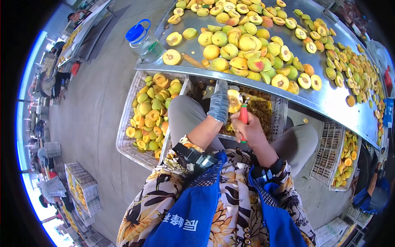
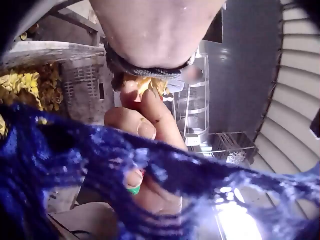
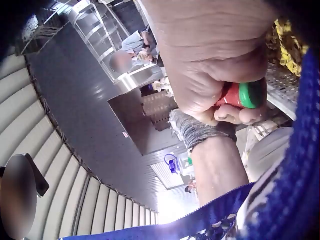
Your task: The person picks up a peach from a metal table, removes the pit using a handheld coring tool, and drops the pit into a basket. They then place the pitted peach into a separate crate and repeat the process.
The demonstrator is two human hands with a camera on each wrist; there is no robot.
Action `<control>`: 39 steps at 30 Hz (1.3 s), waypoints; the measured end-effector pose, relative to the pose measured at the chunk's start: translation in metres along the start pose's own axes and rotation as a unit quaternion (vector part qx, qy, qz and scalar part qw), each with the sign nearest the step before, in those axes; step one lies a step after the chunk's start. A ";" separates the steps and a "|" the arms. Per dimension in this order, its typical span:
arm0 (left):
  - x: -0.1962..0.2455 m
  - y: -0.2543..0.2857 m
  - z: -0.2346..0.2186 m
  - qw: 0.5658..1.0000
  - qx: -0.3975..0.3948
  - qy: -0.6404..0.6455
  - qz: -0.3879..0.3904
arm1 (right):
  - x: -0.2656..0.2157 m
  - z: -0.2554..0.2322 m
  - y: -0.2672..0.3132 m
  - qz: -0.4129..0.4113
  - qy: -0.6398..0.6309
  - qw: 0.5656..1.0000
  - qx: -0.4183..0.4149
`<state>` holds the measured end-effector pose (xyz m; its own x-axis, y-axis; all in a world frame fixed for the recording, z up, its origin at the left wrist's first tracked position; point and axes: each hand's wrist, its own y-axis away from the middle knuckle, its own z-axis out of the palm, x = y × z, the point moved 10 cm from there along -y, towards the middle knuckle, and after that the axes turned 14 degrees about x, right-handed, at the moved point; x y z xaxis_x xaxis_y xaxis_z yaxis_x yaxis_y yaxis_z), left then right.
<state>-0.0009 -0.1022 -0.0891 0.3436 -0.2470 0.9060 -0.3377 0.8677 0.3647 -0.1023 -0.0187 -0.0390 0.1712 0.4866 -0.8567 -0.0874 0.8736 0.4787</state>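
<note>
My left hand (image 1: 219, 103), in a grey knit glove, holds a peach half (image 1: 234, 100) with its brown pit side facing the right hand. My bare right hand (image 1: 252, 129) grips a pitting tool (image 1: 243, 114) by its red and green handle, the metal tip right at the fruit. In the right wrist view the green end of the handle (image 3: 248, 95) pokes out of the curled fingers. The left wrist view shows the right fingertips (image 2: 150, 127) close against the fruit; a blue cloth covers much of that view. Both hands are over a crate (image 1: 280, 117) of brown and yellow scraps.
A metal table (image 1: 187, 70) ahead bears many peach halves (image 1: 247, 43), and a blue-lidded bottle (image 1: 146, 43) stands at its left corner. One crate (image 1: 123, 142) of cut peaches stands by the left knee, another crate (image 1: 327, 150) at the right. Other people work farther off.
</note>
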 end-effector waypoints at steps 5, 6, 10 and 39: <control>-0.006 0.015 0.009 0.979 -0.021 0.148 -0.136 | -0.017 -0.022 -0.014 -0.068 0.025 0.992 0.102; -0.001 0.015 0.013 0.980 -0.036 0.156 -0.120 | -0.021 -0.025 -0.016 -0.086 0.071 0.986 0.122; 0.009 0.021 0.023 0.985 -0.062 0.143 -0.072 | -0.037 -0.023 -0.020 -0.190 0.117 0.963 0.149; 0.162 -0.045 -0.008 0.718 0.035 -0.624 0.305 | 0.008 -0.077 -0.049 -0.233 0.370 0.880 0.183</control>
<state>0.0772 -0.1778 0.0394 -0.9258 -0.0622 0.3727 -0.1506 0.9654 -0.2129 -0.1724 -0.0569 -0.0846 -0.5937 0.0652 -0.8020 0.1682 0.9847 -0.0445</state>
